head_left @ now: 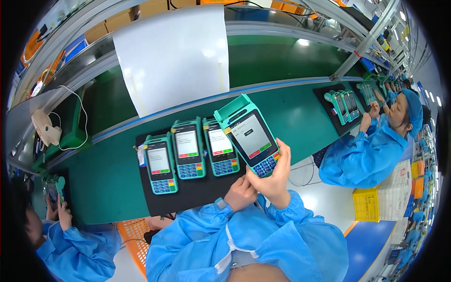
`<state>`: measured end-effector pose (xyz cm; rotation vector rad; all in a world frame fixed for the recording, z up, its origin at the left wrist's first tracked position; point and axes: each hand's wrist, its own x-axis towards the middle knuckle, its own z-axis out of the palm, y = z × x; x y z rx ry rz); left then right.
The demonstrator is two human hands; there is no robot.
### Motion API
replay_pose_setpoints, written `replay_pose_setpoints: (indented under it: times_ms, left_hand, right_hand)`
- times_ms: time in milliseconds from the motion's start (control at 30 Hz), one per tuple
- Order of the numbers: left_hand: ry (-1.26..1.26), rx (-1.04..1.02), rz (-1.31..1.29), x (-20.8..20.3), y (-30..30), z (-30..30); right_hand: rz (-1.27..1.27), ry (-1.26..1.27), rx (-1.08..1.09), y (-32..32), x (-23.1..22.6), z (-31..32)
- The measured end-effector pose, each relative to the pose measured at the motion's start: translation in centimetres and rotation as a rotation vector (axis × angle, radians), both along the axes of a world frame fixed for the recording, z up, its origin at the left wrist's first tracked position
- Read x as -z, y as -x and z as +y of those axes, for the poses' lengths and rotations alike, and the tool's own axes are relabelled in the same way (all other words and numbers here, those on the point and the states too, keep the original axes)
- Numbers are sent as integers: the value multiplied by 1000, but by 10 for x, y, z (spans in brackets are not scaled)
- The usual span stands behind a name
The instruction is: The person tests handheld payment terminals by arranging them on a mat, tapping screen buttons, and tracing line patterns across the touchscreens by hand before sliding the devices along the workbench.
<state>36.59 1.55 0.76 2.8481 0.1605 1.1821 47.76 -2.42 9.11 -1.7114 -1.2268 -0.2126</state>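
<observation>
My right hand (276,177) grips a turquoise card payment terminal (252,138) by its lower end and right edge. That terminal is tilted, its screen lit, and its top cover stands raised. Just below it, my left hand (240,192) is closed with curled fingers, close against the right hand; whatever it may hold is hidden. To the left, a row of similar terminals lies on a black mat (176,202): a left one (160,164), a middle one (188,148) and a right one (219,146) partly behind the held terminal. Their screens are lit too.
The mat lies on a green bench (108,188). A white sheet (174,56) hangs from the shelf ahead. Co-workers in blue sit at the right (366,145) and left (75,249), with more terminals (345,105) near the right one. A yellow crate (366,205) stands at right.
</observation>
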Motion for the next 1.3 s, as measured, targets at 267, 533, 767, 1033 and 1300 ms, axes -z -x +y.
replay_pose_setpoints:
  times_ms: [267,533,767,1033,1300]
  left_hand:
    - [1342,331,-248,-2,-4,-25]
    - [748,200,164,-10,77,-7]
    - [1476,-86,-1163,-48,168,16]
    - [1735,-260,-1264,-49,229,87]
    - [2037,-152,-775,-56,201,167]
  right_hand:
    - [97,-16,-115,41,-15,5]
    - [224,19,-354,62,-9,5]
    - [469,159,-770,130,18,18]
    - [381,381,-1022,174,18,55]
    - [197,384,-903,154,20,62]
